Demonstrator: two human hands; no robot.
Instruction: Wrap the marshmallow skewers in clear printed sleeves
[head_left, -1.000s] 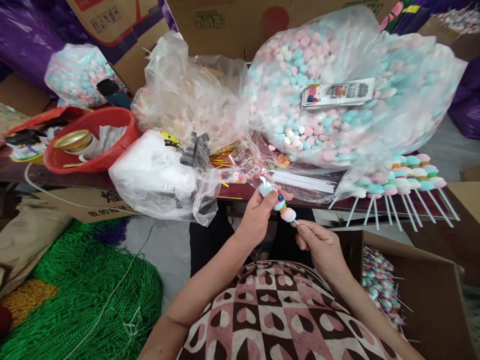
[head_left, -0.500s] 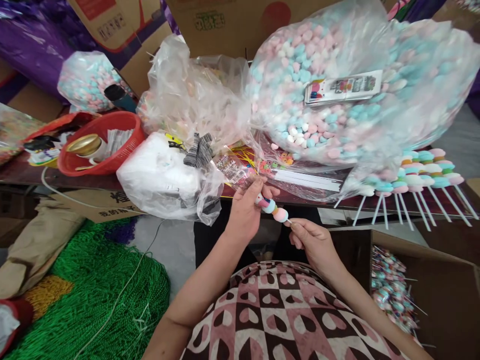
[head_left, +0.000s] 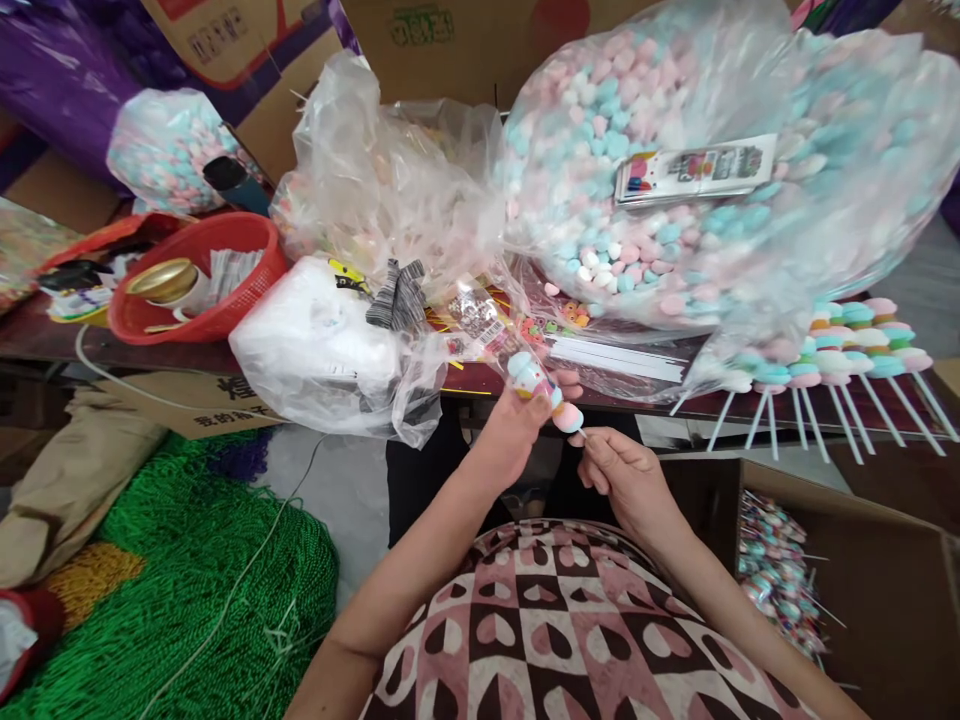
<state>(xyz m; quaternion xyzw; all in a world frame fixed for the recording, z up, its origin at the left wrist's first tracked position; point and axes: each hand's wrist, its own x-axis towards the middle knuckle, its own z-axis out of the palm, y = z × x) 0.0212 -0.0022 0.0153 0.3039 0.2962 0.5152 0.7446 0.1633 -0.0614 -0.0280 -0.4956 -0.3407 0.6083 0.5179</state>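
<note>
A marshmallow skewer (head_left: 568, 418) on a white stick is held between my two hands, in front of my body at the table edge. Over its upper part sits a clear printed wrapper (head_left: 480, 318), its open-looking end pointing away from me. My left hand (head_left: 517, 425) is closed around the wrapped marshmallows, thumb on top. With thumb and fingertips my right hand (head_left: 619, 465) pinches the stick just below the lowest pink marshmallow. Further right, several unwrapped marshmallow skewers (head_left: 847, 345) lie in a row with their sticks over the table edge.
Large clear bags of marshmallows (head_left: 622, 110) fill the back right, a stack of printed wrappers (head_left: 697, 170) on top. A white plastic bag (head_left: 322, 340) and red basket (head_left: 270, 250) stand left. An open carton (head_left: 885, 560) with wrapped skewers is at lower right.
My left hand has slid down along the skewer toward my right hand, showing more of the wrapped upper marshmallows. My right hand keeps its pinch on the stick.
</note>
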